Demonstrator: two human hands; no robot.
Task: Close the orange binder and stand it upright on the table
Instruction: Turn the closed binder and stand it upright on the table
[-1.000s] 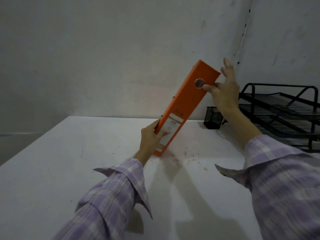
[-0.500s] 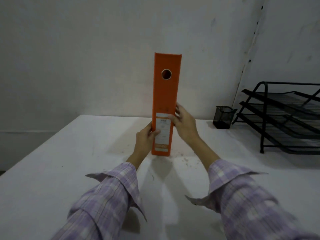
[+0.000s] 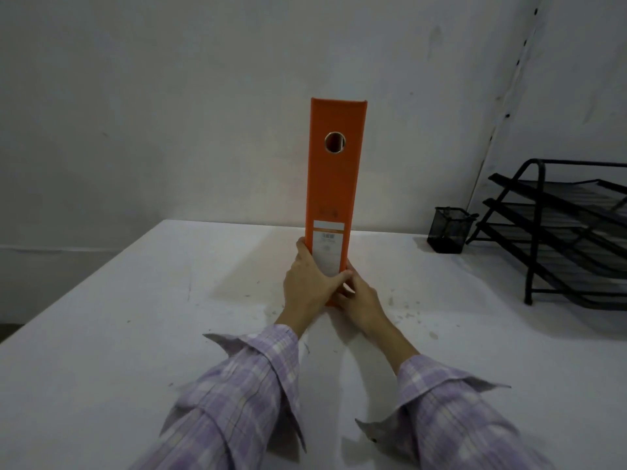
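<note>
The orange binder (image 3: 334, 184) stands upright and closed on the white table (image 3: 135, 317), its spine facing me with a round finger hole near the top and a white label low down. My left hand (image 3: 308, 281) grips the lower left side of the spine, thumb across the label. My right hand (image 3: 359, 301) holds the bottom right corner, fingers against the binder's base. Both sleeves are lilac plaid.
A small black mesh pen cup (image 3: 448, 234) stands at the back right near the wall. A black tiered wire paper tray (image 3: 570, 232) fills the right side. Small crumbs and scuffs dot the tabletop around the binder. The table's left edge runs diagonally.
The binder went from tilted to the right to standing vertical. My right hand slid down from its top to its bottom right corner; my left hand stayed low on the spine.
</note>
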